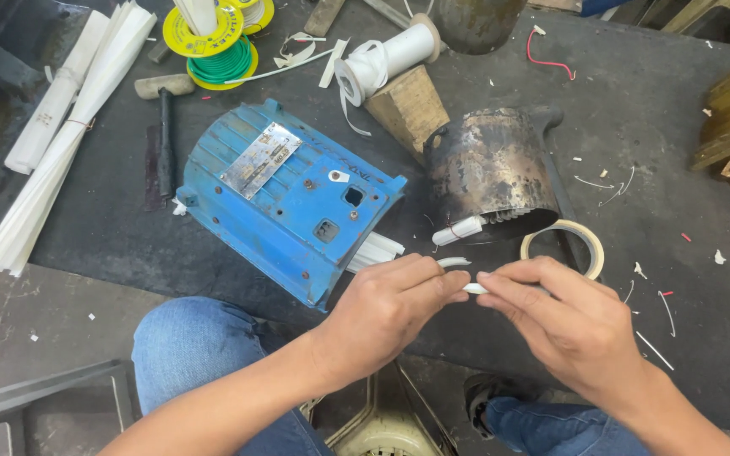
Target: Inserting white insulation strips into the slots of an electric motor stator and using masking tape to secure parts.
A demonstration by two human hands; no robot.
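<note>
1. Below the blue motor housing (285, 198), the left hand (382, 312) and right hand (568, 325) pinch a white strip (458, 263), fingers clamped on it.
2. Step in hand, seemingly: shaping the strip.
3. Next likely calls for steady pinching near the tape roll (589, 245).

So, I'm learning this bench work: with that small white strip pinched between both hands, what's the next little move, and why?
Probably carry the white strip over to the blue motor housing. Both the left hand and the right hand pinch it just beside the housing's open end, where similar white strips already stick out.
</note>
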